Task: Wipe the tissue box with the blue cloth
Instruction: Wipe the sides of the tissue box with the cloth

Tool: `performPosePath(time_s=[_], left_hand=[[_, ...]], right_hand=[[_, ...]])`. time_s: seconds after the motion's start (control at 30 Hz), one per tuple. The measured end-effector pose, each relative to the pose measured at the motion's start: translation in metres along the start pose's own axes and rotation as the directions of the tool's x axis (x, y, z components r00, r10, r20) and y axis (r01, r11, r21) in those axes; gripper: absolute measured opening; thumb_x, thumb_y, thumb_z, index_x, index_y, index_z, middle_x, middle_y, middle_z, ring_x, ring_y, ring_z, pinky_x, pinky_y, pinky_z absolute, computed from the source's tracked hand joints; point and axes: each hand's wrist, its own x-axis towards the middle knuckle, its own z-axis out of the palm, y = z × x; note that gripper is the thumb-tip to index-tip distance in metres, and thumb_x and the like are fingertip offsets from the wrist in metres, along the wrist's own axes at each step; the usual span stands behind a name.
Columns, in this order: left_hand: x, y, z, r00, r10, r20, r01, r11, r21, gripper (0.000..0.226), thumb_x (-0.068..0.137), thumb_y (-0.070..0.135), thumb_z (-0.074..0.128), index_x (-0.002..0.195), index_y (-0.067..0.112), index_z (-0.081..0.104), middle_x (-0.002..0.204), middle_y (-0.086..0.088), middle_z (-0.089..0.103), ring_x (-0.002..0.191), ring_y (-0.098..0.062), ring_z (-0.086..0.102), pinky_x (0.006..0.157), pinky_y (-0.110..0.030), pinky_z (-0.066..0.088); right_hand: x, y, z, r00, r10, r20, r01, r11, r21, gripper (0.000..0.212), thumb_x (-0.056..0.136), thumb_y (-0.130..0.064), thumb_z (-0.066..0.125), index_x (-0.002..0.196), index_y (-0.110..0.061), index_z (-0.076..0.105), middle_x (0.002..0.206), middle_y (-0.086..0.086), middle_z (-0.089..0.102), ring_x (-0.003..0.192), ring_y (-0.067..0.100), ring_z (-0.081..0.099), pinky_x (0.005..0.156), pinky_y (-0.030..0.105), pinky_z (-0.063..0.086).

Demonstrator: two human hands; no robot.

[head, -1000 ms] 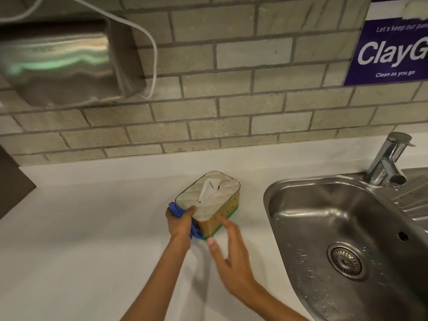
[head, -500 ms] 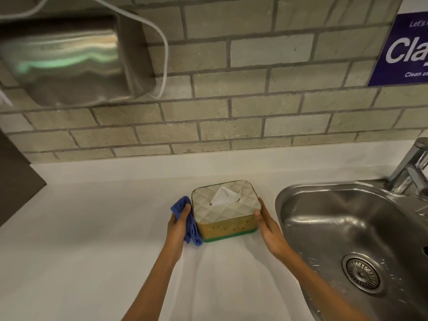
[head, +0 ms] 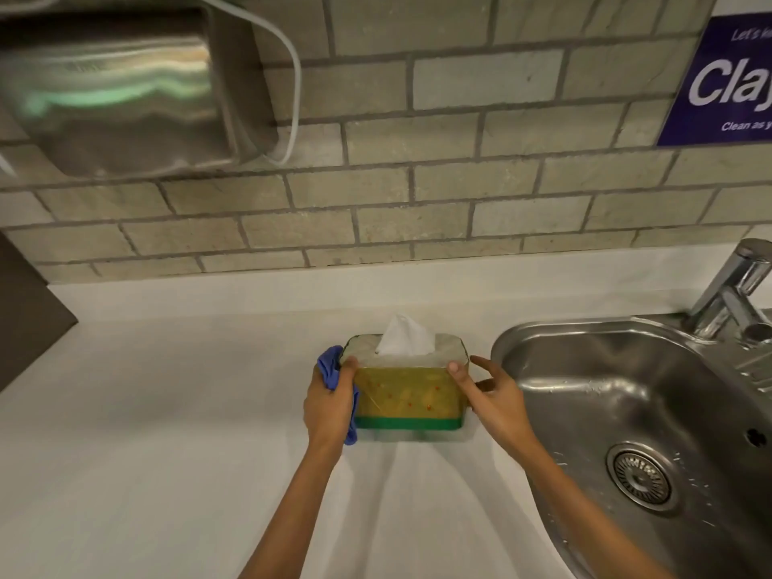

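Flanking tissue box (head: 407,397): hands, blue cloth (head: 330,369) left.

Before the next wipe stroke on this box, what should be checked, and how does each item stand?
1. Blue cloth in left hand: ok.
2. Cloth pressed against tissue box left end: ok.
3. Right hand steadying the box's right end: ok, thumb on the corner.
4. Box flat on counter: cannot tell, it looks tipped toward the camera.
5. Tissue clear of the cloth: ok.
6. Box clear of sink: ok.
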Motion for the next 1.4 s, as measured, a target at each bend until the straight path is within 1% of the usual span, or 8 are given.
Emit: performPosePath(time_s=[0.17, 0.3, 0.5, 0.6, 0.7, 0.83, 1.17, 1.4], left_hand=[[0.001, 0.015, -0.006, 1.0, 0.009, -0.007, -0.008, 0.984, 0.178, 0.021, 0.09, 0.041, 0.05, 0.081, 0.023, 0.054, 0.07, 0.005, 0.055, 0.079, -0.024, 0.056, 0.076, -0.031, 0.041], [0.002, 0.023, -0.007, 1.0, 0.006, 0.004, -0.007, 0.972, 0.236, 0.027, 0.091, 0.039, 0.048, 0.067, 0.026, 0.046, 0.067, 0.001, 0.055, 0.072, -0.022, 0.054, 0.072, -0.031, 0.041], [-0.015, 0.022, 0.0, 0.992, 0.111, 0.053, -0.115, 0.991, 0.073, 0.023, 0.096, 0.048, 0.035, 0.08, 0.036, 0.046, 0.072, 0.004, 0.056, 0.071, -0.004, 0.061, 0.07, -0.016, 0.048], [-0.021, 0.023, 0.003, 0.982, 0.169, 0.082, -0.154, 0.975, -0.158, 0.032, 0.098, 0.045, 0.021, 0.078, 0.038, 0.046, 0.07, 0.007, 0.05, 0.056, 0.008, 0.055, 0.054, 0.001, 0.04], [-0.013, 0.018, 0.005, 0.992, 0.088, 0.088, -0.057, 0.95, -0.308, 0.044, 0.099, 0.047, 0.018, 0.116, 0.033, 0.056, 0.103, -0.001, 0.061, 0.094, -0.015, 0.059, 0.08, -0.015, 0.044], [-0.01, -0.002, 0.018, 0.946, 0.312, -0.085, -0.31, 0.95, 0.03, 0.035, 0.1, 0.034, 0.032, 0.133, 0.037, 0.045, 0.112, -0.005, 0.059, 0.101, -0.023, 0.06, 0.078, -0.023, 0.044], [-0.016, -0.051, 0.017, 0.525, 0.789, 0.318, -0.767, 0.277, 0.579, 0.055, 0.098, 0.039, 0.018, 0.151, 0.028, 0.007, 0.146, -0.005, 0.033, 0.141, -0.026, 0.019, 0.116, -0.036, 0.021], [-0.013, -0.013, 0.034, 0.764, 0.634, 0.119, -0.591, 0.614, 0.523, 0.047, 0.09, 0.034, 0.038, 0.136, 0.024, 0.039, 0.144, -0.023, 0.042, 0.132, -0.042, 0.042, 0.092, -0.05, 0.053]], right_hand=[[-0.001, 0.002, -0.005, 0.994, 0.066, 0.09, -0.064, 0.998, -0.029, 0.073, 0.076, -0.06, 0.056, 0.136, -0.021, 0.043, 0.08, 0.002, 0.063, 0.073, 0.019, 0.065, 0.058, 0.023, 0.054], [-0.002, -0.003, -0.002, 0.992, 0.046, 0.117, -0.041, 0.998, -0.047, 0.076, 0.074, -0.063, 0.049, 0.13, -0.012, 0.041, 0.108, 0.009, 0.059, 0.101, 0.023, 0.059, 0.083, 0.032, 0.048], [0.006, -0.007, 0.008, 0.982, 0.074, 0.176, -0.098, 0.986, 0.133, 0.058, 0.09, -0.042, 0.045, 0.13, -0.004, 0.026, 0.105, -0.003, 0.048, 0.105, 0.019, 0.053, 0.069, 0.008, 0.05], [0.013, -0.003, 0.009, 0.976, 0.054, 0.213, -0.09, 0.982, 0.167, 0.082, 0.078, -0.064, 0.047, 0.139, -0.015, 0.021, 0.126, 0.006, 0.051, 0.103, 0.017, 0.052, 0.083, 0.013, 0.045], [0.017, 0.001, 0.007, 0.96, 0.047, 0.275, -0.093, 0.983, 0.156, 0.132, 0.034, -0.095, 0.045, 0.138, -0.014, 0.032, 0.128, 0.007, 0.052, 0.106, 0.015, 0.055, 0.081, 0.014, 0.048], [0.019, -0.007, 0.005, 0.937, 0.051, 0.345, -0.12, 0.976, 0.184, 0.133, 0.018, -0.094, 0.052, 0.126, -0.017, 0.043, 0.117, 0.001, 0.059, 0.097, 0.004, 0.059, 0.062, 0.008, 0.051], [0.035, 0.003, 0.004, 0.915, 0.16, 0.371, -0.256, 0.94, 0.225, 0.09, 0.068, -0.073, 0.055, 0.134, -0.013, 0.042, 0.123, 0.011, 0.063, 0.11, 0.024, 0.063, 0.091, 0.032, 0.051], [0.034, -0.001, 0.006, 0.917, 0.169, 0.361, -0.259, 0.941, 0.217, 0.071, 0.08, -0.055, 0.047, 0.136, -0.013, 0.039, 0.128, 0.012, 0.059, 0.097, 0.015, 0.062, 0.07, 0.021, 0.049]])
